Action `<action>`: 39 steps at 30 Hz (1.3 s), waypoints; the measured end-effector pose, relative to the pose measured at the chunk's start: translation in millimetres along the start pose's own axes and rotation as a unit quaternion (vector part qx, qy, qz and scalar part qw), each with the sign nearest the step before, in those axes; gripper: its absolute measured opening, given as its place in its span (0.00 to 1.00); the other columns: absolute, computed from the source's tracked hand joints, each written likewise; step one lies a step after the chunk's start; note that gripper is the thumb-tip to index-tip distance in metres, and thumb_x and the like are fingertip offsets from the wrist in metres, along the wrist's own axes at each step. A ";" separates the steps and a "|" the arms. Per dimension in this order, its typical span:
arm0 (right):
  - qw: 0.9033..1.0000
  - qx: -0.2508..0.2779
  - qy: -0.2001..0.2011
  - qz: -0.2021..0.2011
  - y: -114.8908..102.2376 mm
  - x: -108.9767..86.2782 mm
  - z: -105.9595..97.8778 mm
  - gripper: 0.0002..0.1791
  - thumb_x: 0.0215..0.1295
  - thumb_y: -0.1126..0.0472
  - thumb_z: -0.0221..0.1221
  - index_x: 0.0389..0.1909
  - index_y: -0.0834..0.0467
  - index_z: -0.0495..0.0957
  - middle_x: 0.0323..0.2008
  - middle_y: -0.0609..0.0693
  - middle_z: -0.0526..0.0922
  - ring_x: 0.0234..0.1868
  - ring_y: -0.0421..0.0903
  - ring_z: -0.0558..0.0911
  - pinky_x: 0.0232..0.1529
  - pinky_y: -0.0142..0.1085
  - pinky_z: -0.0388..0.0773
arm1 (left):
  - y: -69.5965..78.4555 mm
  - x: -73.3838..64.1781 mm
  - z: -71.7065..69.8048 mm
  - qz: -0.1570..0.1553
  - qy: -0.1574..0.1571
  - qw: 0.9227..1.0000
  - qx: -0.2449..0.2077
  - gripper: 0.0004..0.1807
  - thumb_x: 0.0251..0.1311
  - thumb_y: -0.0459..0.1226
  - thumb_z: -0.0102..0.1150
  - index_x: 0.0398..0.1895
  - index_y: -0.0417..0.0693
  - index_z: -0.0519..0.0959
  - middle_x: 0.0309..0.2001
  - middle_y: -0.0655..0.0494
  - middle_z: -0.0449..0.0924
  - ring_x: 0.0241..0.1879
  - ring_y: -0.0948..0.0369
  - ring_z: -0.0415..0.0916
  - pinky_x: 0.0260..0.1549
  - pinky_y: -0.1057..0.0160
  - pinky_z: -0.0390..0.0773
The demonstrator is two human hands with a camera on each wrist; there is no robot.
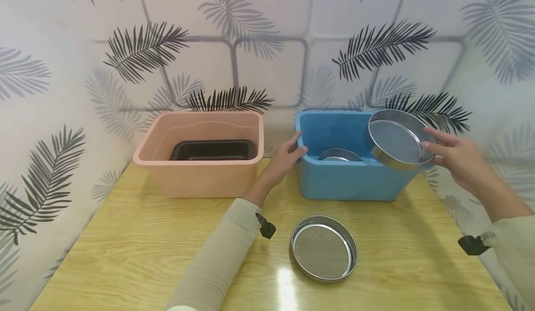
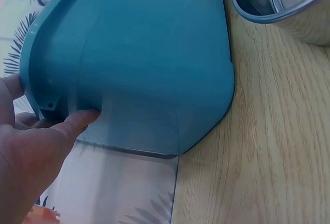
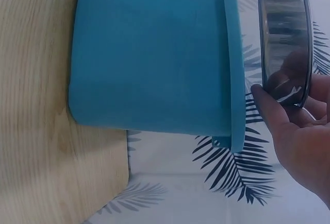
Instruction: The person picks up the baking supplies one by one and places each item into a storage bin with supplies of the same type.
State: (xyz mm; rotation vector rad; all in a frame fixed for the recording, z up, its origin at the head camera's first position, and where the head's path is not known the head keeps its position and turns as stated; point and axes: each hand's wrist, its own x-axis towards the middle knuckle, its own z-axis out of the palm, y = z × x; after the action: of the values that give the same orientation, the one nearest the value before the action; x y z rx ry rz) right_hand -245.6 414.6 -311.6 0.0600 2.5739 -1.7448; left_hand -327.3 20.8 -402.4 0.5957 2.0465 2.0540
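My right hand (image 1: pixel 461 160) grips the rim of a round metal test sieve (image 1: pixel 397 141), which is tilted above the right end of a blue plastic bin (image 1: pixel 347 181). In the right wrist view the thumb presses one side of the sieve's wall (image 3: pixel 286 33), with fingers on the other. My left hand (image 1: pixel 284 162) holds the bin's left rim, its thumb against the outer wall in the left wrist view. Inside the bin another round metal piece (image 1: pixel 339 153) shows only partly. A second sieve (image 1: pixel 322 250) lies flat on the table in front of the bin.
Left of the blue bin stands a pink plastic bin (image 1: pixel 209 178) with a black tray-like item (image 1: pixel 213 149) inside. Both bins stand at the back of the wooden table (image 1: pixel 138 250), close to a leaf-patterned wall covering (image 1: pixel 267 74).
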 end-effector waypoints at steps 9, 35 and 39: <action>0.997 -0.078 -0.011 0.025 -8.0 33.5 14.0 0.43 0.73 0.42 0.56 0.81 0.49 0.48 0.82 0.55 0.38 0.79 0.56 0.54 0.57 0.23 0.76 | 0.2 0.7 0.1 -0.011 0.006 1.000 -0.016 0.34 0.75 0.37 0.52 0.81 0.53 0.54 0.80 0.48 0.51 0.78 0.51 0.55 0.70 0.48 0.66; 0.981 -0.179 -0.072 -0.020 3.5 104.1 59.9 0.36 0.76 0.56 0.56 0.79 0.58 0.54 0.75 0.68 0.59 0.70 0.63 0.69 0.63 0.47 0.77 | 4.9 -0.8 -1.5 -0.015 0.000 1.000 -0.001 0.34 0.75 0.38 0.52 0.81 0.54 0.54 0.80 0.49 0.52 0.77 0.51 0.57 0.69 0.48 0.68; 0.976 -0.194 -0.093 -0.019 4.1 112.9 64.6 0.37 0.74 0.58 0.58 0.78 0.61 0.55 0.77 0.69 0.54 0.74 0.67 0.61 0.67 0.56 0.71 | 3.9 -1.1 -1.7 -0.013 -0.002 1.000 -0.004 0.35 0.75 0.38 0.52 0.81 0.53 0.53 0.80 0.47 0.51 0.77 0.50 0.56 0.69 0.48 0.67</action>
State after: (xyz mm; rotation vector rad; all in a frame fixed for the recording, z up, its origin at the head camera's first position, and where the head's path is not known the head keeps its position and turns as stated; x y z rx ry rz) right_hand -357.9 357.6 -344.7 -0.1551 2.7293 -1.1600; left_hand -326.4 18.6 -398.7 0.5699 2.0328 2.0432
